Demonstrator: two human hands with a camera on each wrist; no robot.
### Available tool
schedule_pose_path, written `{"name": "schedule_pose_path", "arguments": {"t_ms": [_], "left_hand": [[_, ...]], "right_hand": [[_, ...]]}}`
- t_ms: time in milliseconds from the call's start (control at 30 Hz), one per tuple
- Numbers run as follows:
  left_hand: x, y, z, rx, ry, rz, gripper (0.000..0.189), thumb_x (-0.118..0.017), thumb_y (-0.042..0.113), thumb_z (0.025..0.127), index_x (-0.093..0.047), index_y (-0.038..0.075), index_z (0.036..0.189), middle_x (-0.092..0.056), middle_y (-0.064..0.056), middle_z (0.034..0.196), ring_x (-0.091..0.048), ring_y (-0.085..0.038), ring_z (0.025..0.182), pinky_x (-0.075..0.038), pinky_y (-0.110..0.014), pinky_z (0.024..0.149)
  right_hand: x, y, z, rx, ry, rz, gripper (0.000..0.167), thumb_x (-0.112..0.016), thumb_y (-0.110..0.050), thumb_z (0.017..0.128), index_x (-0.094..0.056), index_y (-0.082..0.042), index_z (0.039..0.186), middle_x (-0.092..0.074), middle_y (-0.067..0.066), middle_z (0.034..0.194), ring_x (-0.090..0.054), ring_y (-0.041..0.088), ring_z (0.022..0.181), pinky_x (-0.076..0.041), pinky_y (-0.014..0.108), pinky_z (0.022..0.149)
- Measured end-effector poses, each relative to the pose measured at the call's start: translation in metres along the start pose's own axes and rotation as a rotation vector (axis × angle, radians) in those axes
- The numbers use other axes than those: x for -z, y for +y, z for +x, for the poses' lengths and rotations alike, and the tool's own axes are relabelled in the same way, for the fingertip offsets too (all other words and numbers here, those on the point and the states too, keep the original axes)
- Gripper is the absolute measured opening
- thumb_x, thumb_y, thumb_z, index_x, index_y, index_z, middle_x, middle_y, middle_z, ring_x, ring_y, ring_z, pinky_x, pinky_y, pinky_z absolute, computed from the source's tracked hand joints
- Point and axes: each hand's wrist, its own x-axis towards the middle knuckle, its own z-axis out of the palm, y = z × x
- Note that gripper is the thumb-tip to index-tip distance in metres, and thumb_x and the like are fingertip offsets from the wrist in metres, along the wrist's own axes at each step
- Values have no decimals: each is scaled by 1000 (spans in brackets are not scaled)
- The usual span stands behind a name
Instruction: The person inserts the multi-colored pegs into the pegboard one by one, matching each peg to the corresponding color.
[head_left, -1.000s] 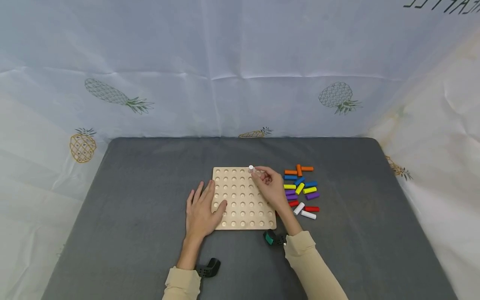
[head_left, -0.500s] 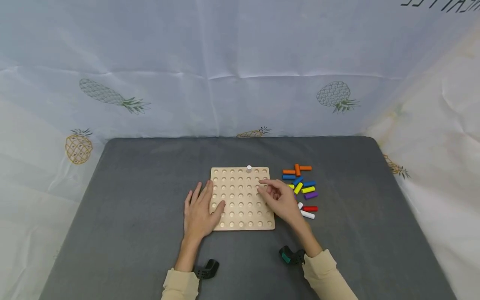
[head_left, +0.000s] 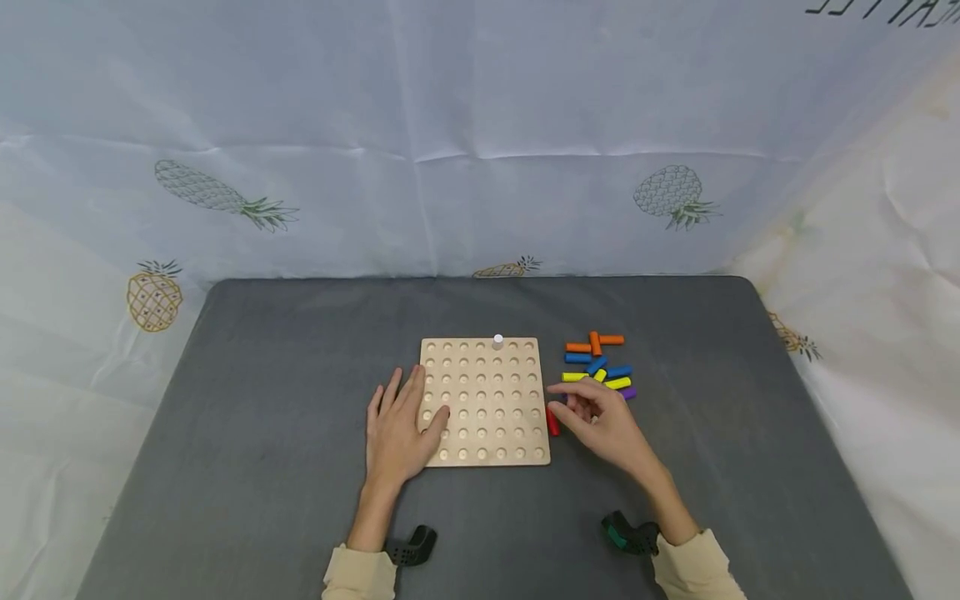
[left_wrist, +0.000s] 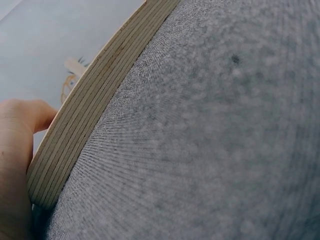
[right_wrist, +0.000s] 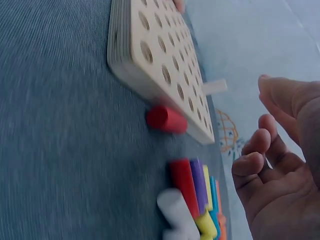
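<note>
A pale wooden board (head_left: 482, 422) with rows of round holes lies on the table. One white peg (head_left: 498, 342) stands upright in its far row. My left hand (head_left: 401, 429) rests at the board's left edge, fingers spread and straight, thumb over the top face. Past the right edge hovers my right hand (head_left: 603, 421), its fingers loosely bent with nothing between them. Beneath its fingertips a red peg (right_wrist: 167, 120) lies close to the board's side, seen in the right wrist view. Part of the peg pile is hidden behind this hand in the head view.
Right of the board lie loose orange pegs (head_left: 595, 342), blue pegs (head_left: 577, 358), yellow pegs (head_left: 617, 383) and a purple peg (head_left: 628, 392). The right wrist view also shows a white peg (right_wrist: 177, 212) there. A patterned curtain (head_left: 450, 208) hangs behind the grey table (head_left: 262, 433).
My right hand has let go of the white peg, which now stands in the board. It has moved right and back toward me. The left hand stays in place.
</note>
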Motion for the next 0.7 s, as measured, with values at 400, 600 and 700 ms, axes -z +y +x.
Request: {"name": "schedule_pose_path", "arguments": {"t_ms": [400,600,700], "left_hand": [[0,1,0,1,2,-5,73,-58,48,97,-39,15,159,-43,-4,163,-30,-29,157,-16,-55,128],[0,0,0,4,1,1,73,-58,48,97,-38,16,159,-44,-3,163,-30,-29,157,-16,-54,128],[0,1,0,7,-2,-2,73,-58,48,97,-38,16,159,-44,-3,163,-31,-29,157,-15,-54,128]], "right_hand": [[35,20,-17,53,-76,-85,22,-78,-5,88,-78,-9,109,-49,-8,74,-41,1,59,-38,17,54],[46,26,-24,90,-150,-185,20,-80,-6,85,-80,-8,105,-49,-5,77,-40,4,62,-37,16,55],[49,28,-26,85,-185,-230,20,-80,-8,85,-81,-9,106,-50,-4,83,-40,4,67,-37,15,58]]}}
